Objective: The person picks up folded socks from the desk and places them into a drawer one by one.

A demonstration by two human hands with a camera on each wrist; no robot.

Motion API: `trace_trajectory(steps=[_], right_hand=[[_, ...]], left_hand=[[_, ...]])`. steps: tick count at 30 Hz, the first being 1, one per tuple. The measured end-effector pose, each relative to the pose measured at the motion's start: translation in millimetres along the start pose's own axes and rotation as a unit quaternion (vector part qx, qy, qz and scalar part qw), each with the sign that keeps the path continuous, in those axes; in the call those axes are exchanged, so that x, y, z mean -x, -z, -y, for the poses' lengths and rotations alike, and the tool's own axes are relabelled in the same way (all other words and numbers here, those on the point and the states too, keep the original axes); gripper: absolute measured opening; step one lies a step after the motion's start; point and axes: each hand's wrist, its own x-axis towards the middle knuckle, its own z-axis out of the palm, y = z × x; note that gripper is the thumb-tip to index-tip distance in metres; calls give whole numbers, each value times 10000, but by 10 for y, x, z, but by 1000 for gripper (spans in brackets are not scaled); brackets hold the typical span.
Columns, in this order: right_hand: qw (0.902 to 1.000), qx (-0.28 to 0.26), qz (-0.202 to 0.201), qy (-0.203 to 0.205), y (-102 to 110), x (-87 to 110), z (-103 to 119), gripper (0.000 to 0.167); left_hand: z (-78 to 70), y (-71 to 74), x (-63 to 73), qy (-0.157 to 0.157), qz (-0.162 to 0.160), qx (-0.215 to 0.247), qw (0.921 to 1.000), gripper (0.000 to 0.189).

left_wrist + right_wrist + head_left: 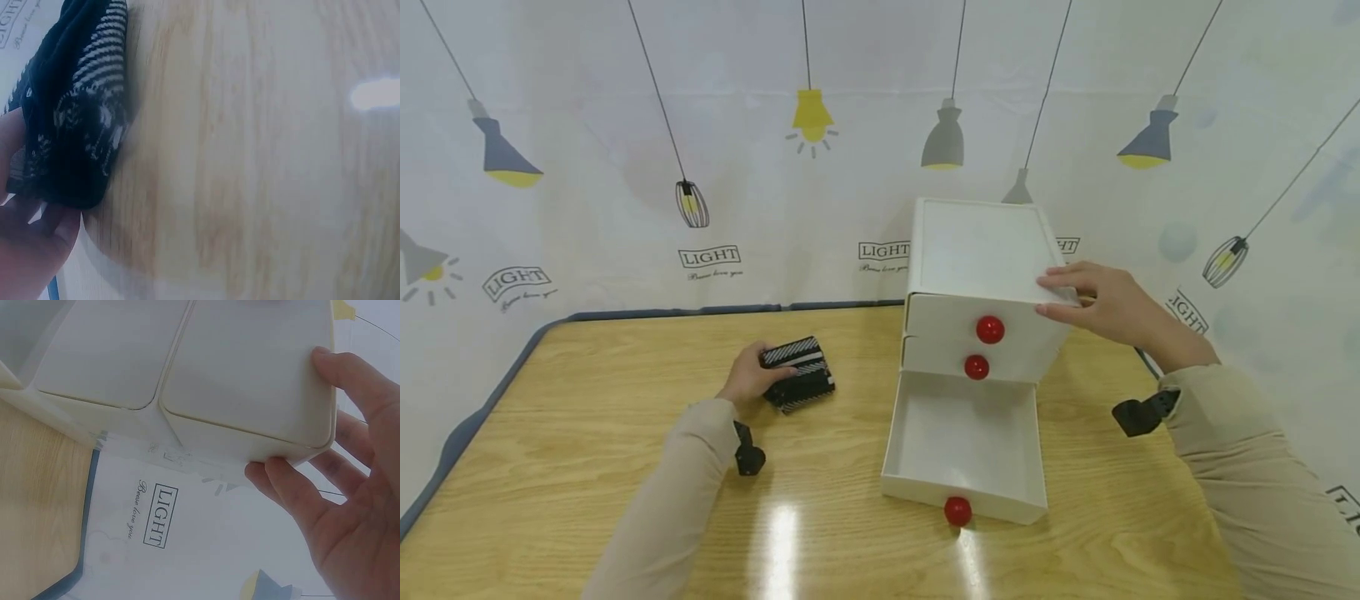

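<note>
My left hand (751, 377) grips a folded piece of black knitwear with white stripes (805, 375), held just over the table on the left. In the left wrist view, the thumb lies on one face of the knitwear (75, 119) and fingers curl under its lower end. A white drawer box (981, 250) with red round knobs stands right of centre, its bottom drawer (962, 433) pulled out toward me. On the box's upper right front corner, my right hand (1108, 304) holds on, thumb against the front face and fingers over the edge, as the right wrist view shows.
The light wooden table (625, 467) carries the box and ends at a dark blue edging along the back. Close behind it hangs a white cloth (835, 192) printed with lamps. The open drawer's red knob (958, 511) sticks out in front.
</note>
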Motion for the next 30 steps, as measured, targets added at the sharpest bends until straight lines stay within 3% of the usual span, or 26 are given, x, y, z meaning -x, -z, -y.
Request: trace_trajectory(steps=[7,17,25,30], right_hand=[[10000,-17,-27,14,-12,10,-6,51],[9999,-94,-48,-25,-19,14,-16,50],[9998,-86,-9,181,-9,7,-27,51],[9997,-39,-24,253,-5,8,-36,50]], left_hand=[[-4,-7,38,-148,26,317,9994,51],[10,24,143,-388,319,729,9961,54],[-191,13,294,-337,532,953,9935,54],[-318,-18,408,-640,762,1177,9880,50]])
